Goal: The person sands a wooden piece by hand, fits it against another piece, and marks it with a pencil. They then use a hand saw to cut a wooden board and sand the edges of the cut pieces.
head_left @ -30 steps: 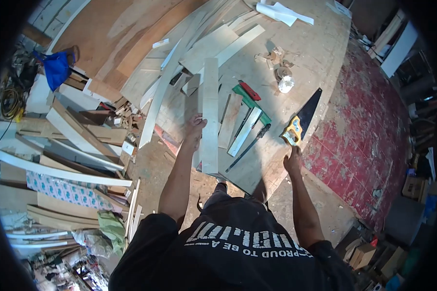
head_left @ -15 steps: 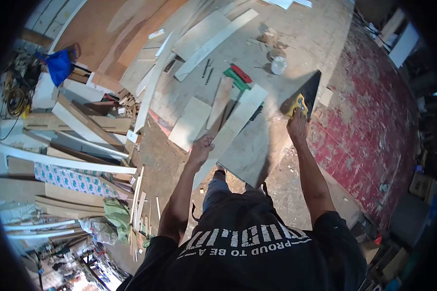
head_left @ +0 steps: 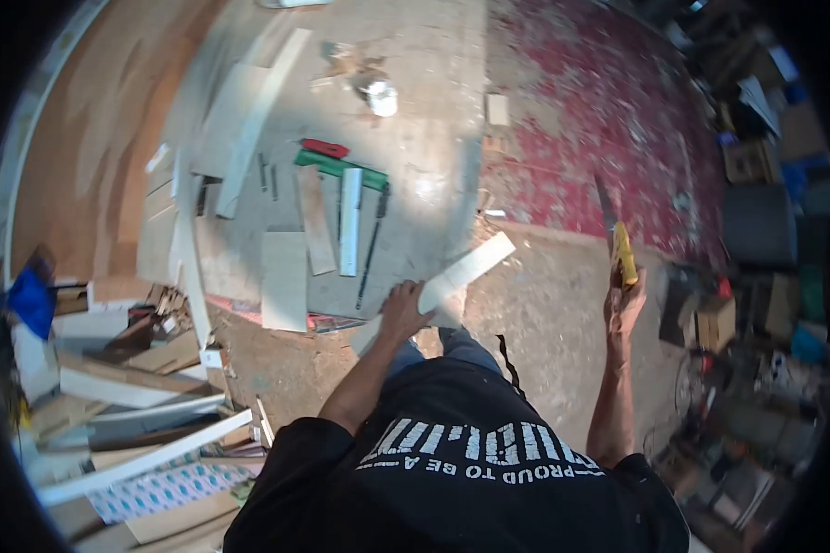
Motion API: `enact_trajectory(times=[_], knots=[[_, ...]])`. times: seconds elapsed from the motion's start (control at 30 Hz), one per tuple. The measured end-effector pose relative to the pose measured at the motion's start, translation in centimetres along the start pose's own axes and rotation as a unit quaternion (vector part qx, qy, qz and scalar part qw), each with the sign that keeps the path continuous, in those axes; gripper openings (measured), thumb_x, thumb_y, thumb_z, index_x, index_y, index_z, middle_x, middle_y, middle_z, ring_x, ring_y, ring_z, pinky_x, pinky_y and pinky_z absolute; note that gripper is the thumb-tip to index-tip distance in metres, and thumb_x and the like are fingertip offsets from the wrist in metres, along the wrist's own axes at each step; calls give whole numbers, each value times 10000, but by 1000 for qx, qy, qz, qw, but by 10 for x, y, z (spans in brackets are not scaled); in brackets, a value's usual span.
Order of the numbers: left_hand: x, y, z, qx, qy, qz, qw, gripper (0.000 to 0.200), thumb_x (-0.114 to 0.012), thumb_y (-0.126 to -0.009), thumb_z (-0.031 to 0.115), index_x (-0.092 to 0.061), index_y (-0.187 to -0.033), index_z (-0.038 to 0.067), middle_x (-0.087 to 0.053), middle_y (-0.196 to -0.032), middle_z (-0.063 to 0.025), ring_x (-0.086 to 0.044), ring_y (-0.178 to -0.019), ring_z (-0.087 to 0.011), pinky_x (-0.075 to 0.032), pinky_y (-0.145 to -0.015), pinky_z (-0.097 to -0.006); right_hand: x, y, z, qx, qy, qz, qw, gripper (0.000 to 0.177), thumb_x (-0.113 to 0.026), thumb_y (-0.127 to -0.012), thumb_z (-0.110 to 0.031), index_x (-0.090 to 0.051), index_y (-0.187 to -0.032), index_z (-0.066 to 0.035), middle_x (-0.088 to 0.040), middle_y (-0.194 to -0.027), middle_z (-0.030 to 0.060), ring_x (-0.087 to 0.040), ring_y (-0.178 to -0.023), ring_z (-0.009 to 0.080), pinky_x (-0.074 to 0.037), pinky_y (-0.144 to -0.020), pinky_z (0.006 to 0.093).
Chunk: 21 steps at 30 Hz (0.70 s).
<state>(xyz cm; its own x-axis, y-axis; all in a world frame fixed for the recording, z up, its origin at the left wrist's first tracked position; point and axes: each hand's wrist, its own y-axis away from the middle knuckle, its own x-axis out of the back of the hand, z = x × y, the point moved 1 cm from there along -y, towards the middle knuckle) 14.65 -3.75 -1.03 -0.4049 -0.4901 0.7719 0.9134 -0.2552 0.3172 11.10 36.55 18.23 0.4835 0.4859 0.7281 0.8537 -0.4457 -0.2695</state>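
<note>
The fingers of the left hand (head_left: 406, 311) are spread and bent over a pale wooden board (head_left: 470, 270), gripping it just below the centre of the frame. The board is a straight, flat strip with a smooth, cream-coloured face and a squared end; it slants up to the right, near the worktable's lower edge. The fingers of the right hand (head_left: 625, 300) are curled closed around the yellow handle of a handsaw (head_left: 624, 254), right of centre. Its dark blade, seen nearly edge-on, points up and slightly left.

Left of centre, on a scuffed, tan wooden worktable (head_left: 415, 198), lie a squarish pale panel (head_left: 284, 281), a brownish wood strip (head_left: 316, 221), a narrow whitish strip (head_left: 350, 223) and a slim dark tool (head_left: 372, 247). A glossy red tool (head_left: 325, 147) lies beside a green bar (head_left: 364, 173) above them. A shiny, clear-looking container (head_left: 381, 98) stands near wood scraps at upper centre. Flaking red paint covers a rough surface (head_left: 599, 120) at upper right. Curved and straight offcuts (head_left: 148, 461) crowd the lower left, near crumpled blue material (head_left: 33, 297).
</note>
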Motion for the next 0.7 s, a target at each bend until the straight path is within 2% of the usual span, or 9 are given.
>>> enact_trajectory(times=[0.07,0.23,0.3,0.4,0.47,0.5,0.6,0.67,0.7], knots=[[8,1,-5,-10,-60,14,998,724,-736,-789,475,-515,-1383,123,-510,-1314,-110,-433,-1279,-334,-359,-1025,-581,21,54,35,-69,-4,61,996,311,-664,-954,-262,-517,-978,11,-592,-768,178,-468,-679,185,-459,-627,356],[27,-1,-46,-92,-134,70,984,704,-723,-808,464,-497,-1421,202,-417,-1462,-98,-328,-1384,-387,-276,-1049,-657,65,179,23,-233,51,74,968,317,-652,-970,-286,-566,-1013,16,-569,-830,44,-491,-747,119,-455,-679,278],[37,-2,-50,-105,-149,53,982,748,-714,-819,472,-459,-1471,210,-368,-1514,-136,-226,-1447,-432,-255,-1061,-680,65,216,17,-230,28,94,968,309,-651,-971,-283,-570,-1006,13,-567,-829,41,-497,-749,117,-455,-676,276],[41,1,-50,-132,-165,53,976,735,-708,-829,465,-457,-1471,210,-358,-1521,-135,-220,-1450,-435,-245,-1060,-699,68,259,7,-257,10,105,960,291,-640,-976,-280,-581,-997,5,-568,-851,38,-515,-766,110,-455,-670,262],[29,4,-47,-150,-162,40,975,737,-713,-825,458,-452,-1474,225,-347,-1531,-130,-203,-1465,-415,-227,-1086,-693,67,276,-11,-293,-102,110,944,278,-634,-983,-289,-585,-1015,-18,-561,-869,29,-526,-777,98,-461,-673,252],[23,7,-40,-174,-154,34,972,736,-718,-823,451,-452,-1473,231,-352,-1527,-129,-199,-1470,-401,-218,-1098,-686,63,286,-13,-342,-206,154,904,278,-623,-987,-286,-564,-1066,-27,-584,-937,50,-553,-812,103,-472,-662,245],[-3,9,-19,-229,-160,30,960,731,-717,-821,472,-451,-1467,257,-367,-1509,-110,-205,-1467,-375,-222,-1110,-674,61,307,-31,-324,-257,205,887,288,-626,-986,-286,-546,-1098,-34,-577,-939,53,-556,-782,96,-464,-635,232],[-22,6,1,-244,-174,28,954,737,-721,-816,476,-450,-1469,265,-407,-1478,-111,-227,-1459,-372,-210,-1122,-661,64,296,-67,-300,-248,216,896,331,-646,-963,-240,-533,-1199,-38,-564,-921,45,-533,-709,83,-444,-595,217],[-27,4,14,-230,-177,5,957,726,-723,-820,464,-452,-1465,270,-400,-1502,-113,-218,-1470,-371,-196,-1138,-648,66,283,-86,-309,-241,184,901,376,-652,-946,-220,-519,-1253,-47,-562,-902,40,-519,-673,81,-431,-572,214]])
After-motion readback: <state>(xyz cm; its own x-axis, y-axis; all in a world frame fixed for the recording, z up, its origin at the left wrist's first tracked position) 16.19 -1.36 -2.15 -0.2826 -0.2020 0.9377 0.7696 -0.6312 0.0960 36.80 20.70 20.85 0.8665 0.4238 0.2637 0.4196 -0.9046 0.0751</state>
